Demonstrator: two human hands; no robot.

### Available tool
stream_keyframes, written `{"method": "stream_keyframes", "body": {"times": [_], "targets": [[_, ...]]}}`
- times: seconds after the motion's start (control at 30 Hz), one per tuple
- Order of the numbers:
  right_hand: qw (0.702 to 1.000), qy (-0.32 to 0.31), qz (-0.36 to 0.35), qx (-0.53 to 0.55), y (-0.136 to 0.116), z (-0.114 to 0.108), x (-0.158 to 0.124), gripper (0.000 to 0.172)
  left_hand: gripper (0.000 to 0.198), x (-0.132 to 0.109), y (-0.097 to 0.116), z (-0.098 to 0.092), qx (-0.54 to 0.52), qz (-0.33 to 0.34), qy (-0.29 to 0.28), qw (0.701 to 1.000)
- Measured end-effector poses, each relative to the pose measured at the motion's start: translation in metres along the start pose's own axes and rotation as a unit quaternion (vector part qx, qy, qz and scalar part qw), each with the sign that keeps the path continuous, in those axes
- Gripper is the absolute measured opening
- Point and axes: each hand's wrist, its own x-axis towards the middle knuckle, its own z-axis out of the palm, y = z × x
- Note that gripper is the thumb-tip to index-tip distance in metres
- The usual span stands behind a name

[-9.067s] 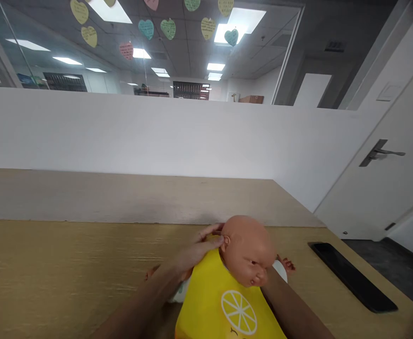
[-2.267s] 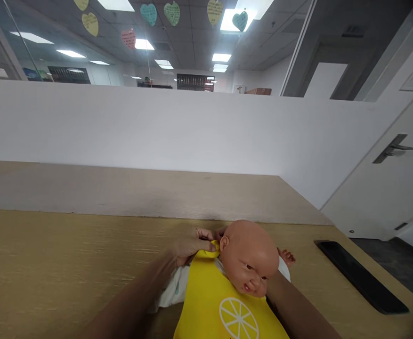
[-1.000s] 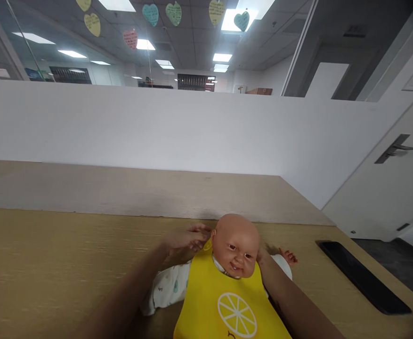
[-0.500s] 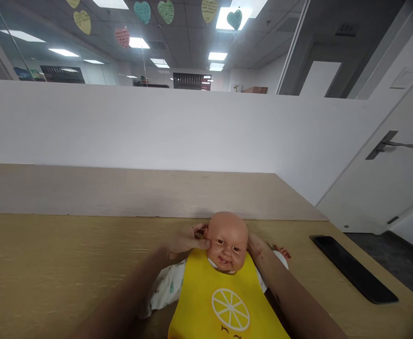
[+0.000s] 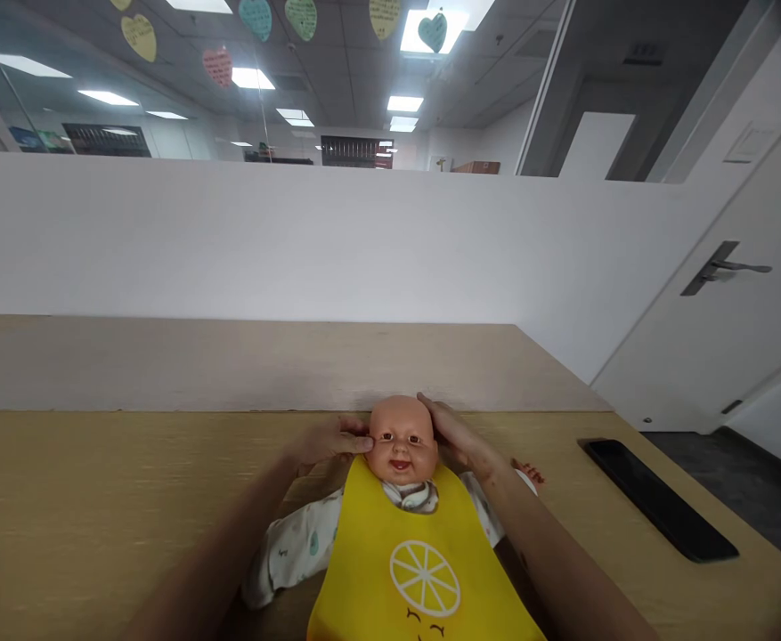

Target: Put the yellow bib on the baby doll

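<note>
A bald baby doll (image 5: 400,432) lies face up on the wooden table, wearing a patterned white top. Over its chest spreads a yellow bib (image 5: 370,570) with a white citrus slice print; the bib's neck opening rings the doll's collar. My left hand (image 5: 329,442) grips the head at the doll's cheek, with the thumb on the cheek and fingers behind. Against the other side of the head rests my right hand (image 5: 453,434), its fingers together along the head and partly hidden. Both hands hold the head between them.
A black flat tray-like object (image 5: 661,499) lies toward the table's right edge. Behind the table (image 5: 129,499) stands a white wall (image 5: 263,240) with glass above, bearing heart-shaped notes. A white door (image 5: 751,338) with a metal handle is at the right.
The doll's head has straightened and shifted slightly left, so more of its collar shows. My right hand has moved up along the head. The view has turned slightly right.
</note>
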Motion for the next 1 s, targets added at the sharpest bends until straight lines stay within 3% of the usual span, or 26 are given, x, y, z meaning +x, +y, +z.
{"method": "stream_keyframes", "body": {"times": [0.4, 1.0], "targets": [[0.997, -0.049, 0.052, 0.030, -0.004, 0.010, -0.006, 0.063, 0.048, 0.001, -0.009, -0.001, -0.019, -0.004, 0.005, 1.000], [1.000, -0.002, 0.012, 0.012, 0.018, 0.001, 0.008, 0.060, 0.043, 0.001, -0.007, 0.005, -0.018, -0.004, 0.047, 0.999]]}}
